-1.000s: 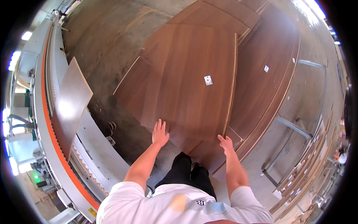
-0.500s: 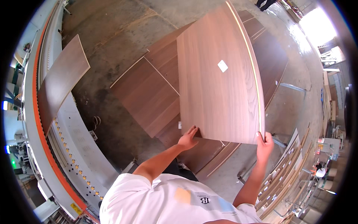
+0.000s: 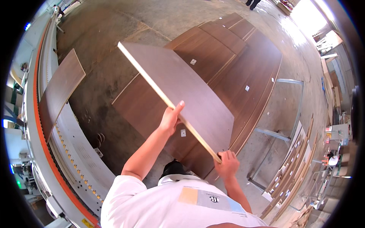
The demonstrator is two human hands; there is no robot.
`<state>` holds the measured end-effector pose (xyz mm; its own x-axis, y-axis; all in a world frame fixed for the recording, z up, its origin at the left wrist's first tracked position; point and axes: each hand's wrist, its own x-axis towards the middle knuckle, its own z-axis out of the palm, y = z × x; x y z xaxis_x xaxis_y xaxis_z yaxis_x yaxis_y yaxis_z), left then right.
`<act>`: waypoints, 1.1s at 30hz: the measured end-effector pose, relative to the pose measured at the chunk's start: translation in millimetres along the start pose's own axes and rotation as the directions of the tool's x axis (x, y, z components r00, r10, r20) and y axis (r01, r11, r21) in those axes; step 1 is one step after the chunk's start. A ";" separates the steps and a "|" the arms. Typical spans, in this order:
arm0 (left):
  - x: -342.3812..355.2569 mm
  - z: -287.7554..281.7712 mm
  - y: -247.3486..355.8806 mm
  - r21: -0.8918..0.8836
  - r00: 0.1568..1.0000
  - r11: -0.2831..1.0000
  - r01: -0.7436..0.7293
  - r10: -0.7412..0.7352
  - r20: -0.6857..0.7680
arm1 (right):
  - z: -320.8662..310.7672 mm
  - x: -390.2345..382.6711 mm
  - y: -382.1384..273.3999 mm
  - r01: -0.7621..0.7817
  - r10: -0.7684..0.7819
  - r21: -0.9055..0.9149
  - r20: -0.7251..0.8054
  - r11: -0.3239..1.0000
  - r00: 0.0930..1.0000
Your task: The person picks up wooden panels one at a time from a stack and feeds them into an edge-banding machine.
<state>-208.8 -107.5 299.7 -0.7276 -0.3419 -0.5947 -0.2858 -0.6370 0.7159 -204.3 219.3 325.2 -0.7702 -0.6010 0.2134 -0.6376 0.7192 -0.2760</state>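
Note:
A brown wood-grain board (image 3: pixel 186 85) with a pale raw edge is held slanting in front of me. My left hand (image 3: pixel 170 120) grips its near long edge around the middle, thumb over the top face and fingers hidden beneath. At the board's near right corner, my right hand (image 3: pixel 227 163) is closed on the edge. Below the board lies a spread of stacked brown panels (image 3: pixel 224 49), several with small white labels. One such label (image 3: pixel 183 133) shows just right of my left hand.
On the left runs a long grey machine with an orange strip (image 3: pixel 42 152); another brown board (image 3: pixel 61 93) rests on it. A metal frame (image 3: pixel 302 98) stands right of the stack, near narrow wood strips (image 3: pixel 291 167). A person's legs (image 3: pixel 253 3) show at the far top.
The board has been turned and tilted, its far end swinging left, and its pale edge now runs under both hands. My left hand has moved up along it; my right has come inward and lower.

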 end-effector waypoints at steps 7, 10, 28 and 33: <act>11.4 -70.2 -157.9 -0.294 0.962 0.948 0.123 -0.187 -0.200 | 81.4 -63.6 47.1 -0.073 0.028 0.213 0.205 0.974 0.978; -9.3 -68.8 -196.3 -0.376 0.968 0.907 0.190 -0.238 -0.086 | 138.4 -105.4 106.8 -0.762 0.724 0.213 0.237 0.612 0.648; -30.6 -130.2 -264.7 -0.617 0.937 0.787 -0.006 -0.212 -0.279 | 136.7 -148.9 184.0 -0.920 0.657 0.269 0.754 -0.286 0.017; -112.1 -102.1 -323.0 -0.695 0.921 0.719 0.001 -0.272 -0.279 | 129.8 -180.5 215.7 -0.953 0.844 0.295 0.526 -0.070 0.101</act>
<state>28.8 66.0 97.8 -0.4186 -0.3347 -0.8442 0.2268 -0.9387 0.2597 -201.2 437.7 105.5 -0.6099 0.3630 -0.7045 0.7820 0.4194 -0.4610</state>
